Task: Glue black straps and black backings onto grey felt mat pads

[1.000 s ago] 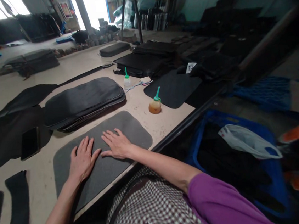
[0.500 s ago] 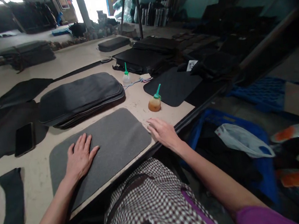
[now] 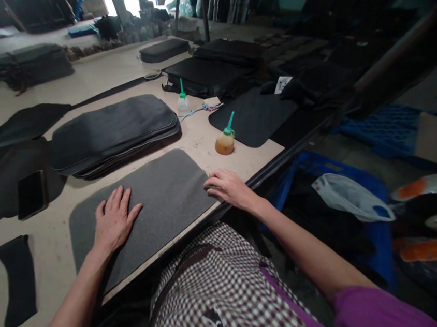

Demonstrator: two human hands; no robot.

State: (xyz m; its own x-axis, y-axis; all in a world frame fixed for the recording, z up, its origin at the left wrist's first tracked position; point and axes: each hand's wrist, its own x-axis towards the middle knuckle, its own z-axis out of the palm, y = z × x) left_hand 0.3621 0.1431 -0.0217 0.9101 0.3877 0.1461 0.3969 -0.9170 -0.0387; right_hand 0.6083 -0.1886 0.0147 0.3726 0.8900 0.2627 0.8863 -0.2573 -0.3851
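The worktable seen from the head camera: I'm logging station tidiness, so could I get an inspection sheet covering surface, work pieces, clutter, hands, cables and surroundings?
Surface: pale tan tabletop, faintly marked.
Work pieces: flat grey sheet with rounded corners near the front edge; stack of black rounded sheets behind it.
Clutter: black phone; amber-filled bottle with green nozzle; curved black strip.
Hands: left hand spread on the grey sheet; right hand at its right edge, grip unclear.
Cables: nothing seen; only a thin blue-and-pink cord.
Surroundings: blue plastic crate beside the table, white plastic bag on it.
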